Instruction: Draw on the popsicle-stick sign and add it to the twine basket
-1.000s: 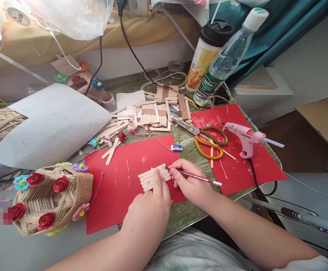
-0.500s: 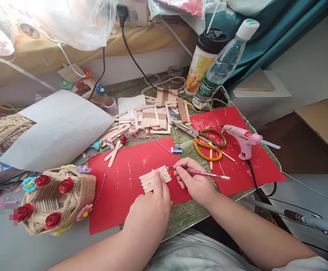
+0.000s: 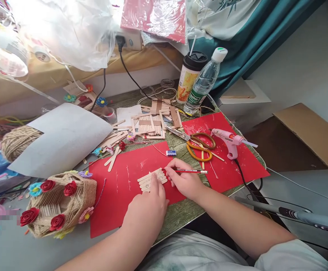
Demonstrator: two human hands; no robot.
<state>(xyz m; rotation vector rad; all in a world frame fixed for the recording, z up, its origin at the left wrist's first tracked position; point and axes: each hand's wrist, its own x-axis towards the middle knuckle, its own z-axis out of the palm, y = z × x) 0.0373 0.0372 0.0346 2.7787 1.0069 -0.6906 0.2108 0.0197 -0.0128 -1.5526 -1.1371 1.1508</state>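
Observation:
A small panel of craft sticks (image 3: 145, 183) lies on a red sheet (image 3: 107, 203), with pencilled star shapes on its face. My left hand (image 3: 148, 209) holds the panel down, its extended fingers pressed on the sticks. In my right hand (image 3: 185, 182) is a pencil (image 3: 192, 171), pinched near its point. The pencil's tip is at the panel's upper right corner; I cannot tell whether it touches. Part of the panel is hidden under my left fingers. A small blue-and-white eraser (image 3: 171, 153) lies just beyond my right hand.
Scissors (image 3: 200, 145) and a pink glue gun (image 3: 228, 142) lie to the right on another red sheet (image 3: 223, 177). A twine basket with roses (image 3: 89, 192) stands at left. Bundled craft sticks (image 3: 149, 126), a bottle (image 3: 205, 82) and a cup (image 3: 188, 79) are behind.
The camera view has shifted, so the bottle and glue gun appear farther left. My right hand has tilted the pencil slightly, while my left hand stays on the panel.

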